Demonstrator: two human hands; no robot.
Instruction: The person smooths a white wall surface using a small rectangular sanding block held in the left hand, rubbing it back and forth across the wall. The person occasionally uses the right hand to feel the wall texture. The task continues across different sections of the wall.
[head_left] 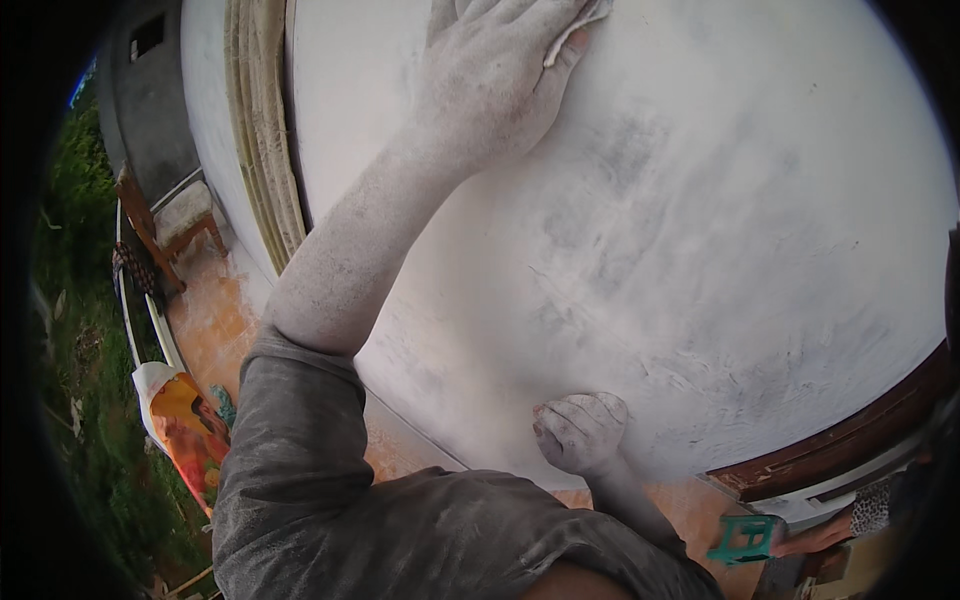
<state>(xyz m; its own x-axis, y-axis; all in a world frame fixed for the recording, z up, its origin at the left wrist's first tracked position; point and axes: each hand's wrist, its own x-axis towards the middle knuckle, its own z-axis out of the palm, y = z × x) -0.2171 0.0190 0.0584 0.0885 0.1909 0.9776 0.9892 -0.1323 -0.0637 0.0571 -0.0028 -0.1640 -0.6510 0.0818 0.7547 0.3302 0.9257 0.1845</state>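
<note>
My left hand (490, 75), coated in white dust, reaches up along a pale, smudged wall (720, 250). Its fingers press a thin folded sheet, which looks like sandpaper (580, 30), to the surface; only an edge of it shows beside the thumb, and the fingertips run out of the top of the picture. Lower down, my right hand (585, 430) is curled into a dusty fist close to the wall. Nothing shows in it. Grey patches and fine scratches mark the plaster between the two hands.
A ribbed beige strip (262, 130) runs down the wall's left side. Beyond it stands a wooden chair (185, 220). An orange printed sack (190, 430) lies by the floor's edge, with greenery outside. Dark wooden trim (840, 440) and a green plastic object (748, 538) are at lower right, beside another person's limb.
</note>
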